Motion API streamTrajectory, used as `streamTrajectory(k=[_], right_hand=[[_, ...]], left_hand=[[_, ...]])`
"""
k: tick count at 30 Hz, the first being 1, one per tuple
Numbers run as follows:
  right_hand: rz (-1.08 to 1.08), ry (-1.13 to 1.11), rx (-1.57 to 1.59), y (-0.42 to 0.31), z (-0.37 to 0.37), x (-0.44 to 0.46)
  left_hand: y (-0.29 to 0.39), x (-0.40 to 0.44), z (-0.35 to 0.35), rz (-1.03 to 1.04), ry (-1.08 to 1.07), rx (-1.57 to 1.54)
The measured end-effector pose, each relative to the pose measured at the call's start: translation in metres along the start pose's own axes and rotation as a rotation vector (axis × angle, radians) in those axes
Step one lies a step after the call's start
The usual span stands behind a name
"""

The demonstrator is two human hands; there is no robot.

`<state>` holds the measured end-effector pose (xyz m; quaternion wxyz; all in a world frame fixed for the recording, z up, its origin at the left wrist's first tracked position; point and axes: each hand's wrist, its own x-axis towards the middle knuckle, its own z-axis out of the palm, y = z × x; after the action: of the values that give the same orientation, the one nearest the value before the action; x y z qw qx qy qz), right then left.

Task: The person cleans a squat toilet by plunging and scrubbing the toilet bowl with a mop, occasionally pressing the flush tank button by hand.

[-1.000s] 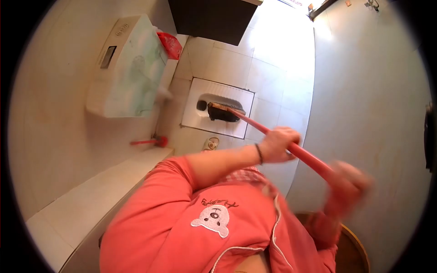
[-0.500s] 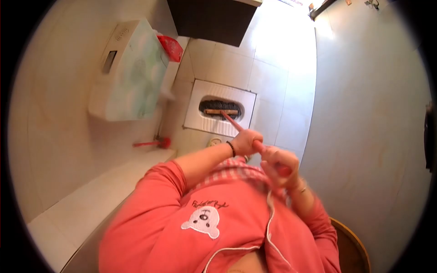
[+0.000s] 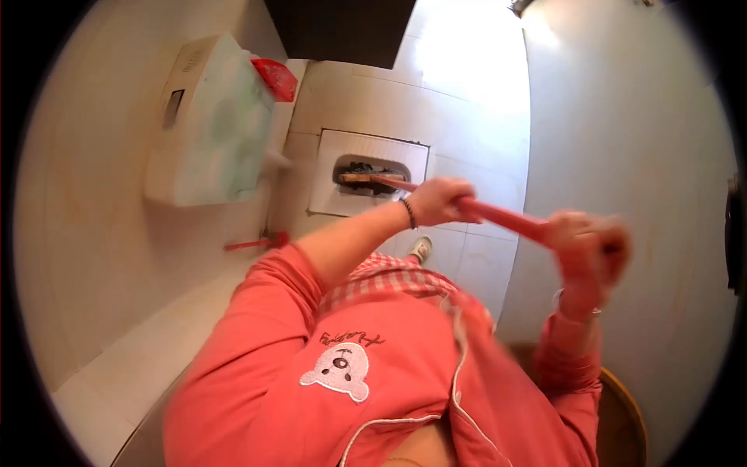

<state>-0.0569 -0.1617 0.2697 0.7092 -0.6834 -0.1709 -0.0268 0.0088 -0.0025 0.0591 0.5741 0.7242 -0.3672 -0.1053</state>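
A mop (image 3: 506, 219) with a long red handle runs slantwise from the squat toilet (image 3: 331, 201) up to the right. Its wooden crossbar and dark strands lie inside the toilet's bowl. Partway along the handle, my left hand (image 3: 442, 201), with a dark beaded bracelet at the wrist, is wrapped round it. My right hand (image 3: 587, 249), blurred by motion, grips the handle near its upper end at the right. Part of the lower handle is hidden behind my left hand.
On the left wall is a pale cistern (image 3: 210, 132) with a red bag (image 3: 275, 79) beside it. A red brush (image 3: 276, 240) stands below. A dark cabinet (image 3: 342, 31) is at the top, a yellow-rimmed bucket (image 3: 626, 405) at lower right. My shoe (image 3: 421, 248) shows on the tiles.
My right hand has swung out to the right and up with the handle's end. The left hand has shifted slightly right and up. More handle shows between them, and the handle slants less steeply.
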Motion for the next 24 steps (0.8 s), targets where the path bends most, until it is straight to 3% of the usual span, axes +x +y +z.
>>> streamTrajectory(k=[1, 5, 7, 9, 10, 12, 13, 14, 16, 18, 20, 21, 23, 24], right_hand=[[-0.173, -0.017, 0.074, -0.028, 0.0, 0.017], [-0.387, -0.142, 0.208, -0.111, -0.006, 0.03], [-0.344, -0.089, 0.235, -0.11, -0.005, 0.021], [-0.258, -0.009, 0.299, -0.098, -0.001, 0.017], [-0.322, -0.072, -0.298, -0.065, 0.007, 0.017], [0.148, 0.162, -0.24, 0.013, 0.037, -0.011], [0.158, 0.015, -0.334, 0.089, 0.036, -0.03], [-0.013, -0.042, -0.303, 0.106, 0.047, -0.039], [0.046, -0.125, -0.214, 0.083, 0.067, -0.026], [0.084, -0.12, -0.22, 0.045, 0.064, -0.016], [-0.119, -0.157, -0.02, 0.016, 0.064, -0.013], [-0.112, -0.16, -0.018, 0.026, 0.064, -0.013], [-0.026, -0.126, -0.266, 0.073, 0.064, -0.025], [-0.024, -0.09, -0.113, 0.104, 0.065, -0.037]], left_hand=[[0.028, 0.017, -0.008, 0.061, -0.003, -0.021], [0.111, 0.049, -0.031, 0.252, -0.137, -0.17], [0.125, 0.046, -0.03, 0.273, -0.174, -0.206], [0.1, 0.029, -0.017, 0.191, -0.111, -0.144], [0.074, 0.017, -0.007, 0.101, -0.052, -0.078], [-0.015, -0.023, 0.024, -0.188, 0.092, 0.014], [-0.067, -0.058, 0.043, -0.196, 0.137, 0.142], [-0.097, -0.08, 0.055, -0.195, 0.183, 0.271], [-0.056, -0.07, 0.03, -0.463, 0.042, 0.126], [-0.018, -0.061, 0.021, -0.271, 0.042, -0.011], [0.022, -0.054, 0.011, -0.173, 0.023, -0.04], [0.024, -0.053, 0.009, -0.188, -0.017, -0.027], [-0.055, -0.075, 0.04, -0.276, -0.002, 0.048], [-0.082, -0.08, 0.05, -0.357, 0.007, 0.13]])
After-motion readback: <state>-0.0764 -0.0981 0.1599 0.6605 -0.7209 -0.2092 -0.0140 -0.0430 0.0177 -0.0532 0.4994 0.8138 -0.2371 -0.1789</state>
